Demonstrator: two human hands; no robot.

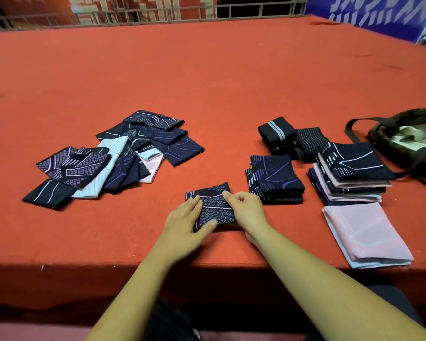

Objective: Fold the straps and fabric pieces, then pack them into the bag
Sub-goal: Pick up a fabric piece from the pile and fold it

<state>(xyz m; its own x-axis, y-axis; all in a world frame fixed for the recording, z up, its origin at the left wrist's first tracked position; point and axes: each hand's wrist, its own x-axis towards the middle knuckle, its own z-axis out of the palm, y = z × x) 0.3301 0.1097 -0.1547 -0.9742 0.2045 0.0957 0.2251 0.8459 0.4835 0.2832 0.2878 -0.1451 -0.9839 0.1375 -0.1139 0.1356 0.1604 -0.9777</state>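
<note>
Pinching navy fabric piece (213,206), right hand (247,209); left hand (183,221) pressing it.

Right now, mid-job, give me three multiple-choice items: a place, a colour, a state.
1. Where is the camouflage bag?
A. on the floor
B. at the far right of the table
C. under the hands

2. What colour is the top of the folded stack nearest the front edge, on the right?
A. green
B. yellow
C. pink

3. The dark patterned piece in front is:
A. under both hands
B. untouched
C. inside the bag

Answers:
1 B, it lies right of the dark folded piles.
2 C, its top layer is pink.
3 A, the left hand and right hand both touch it.
</note>
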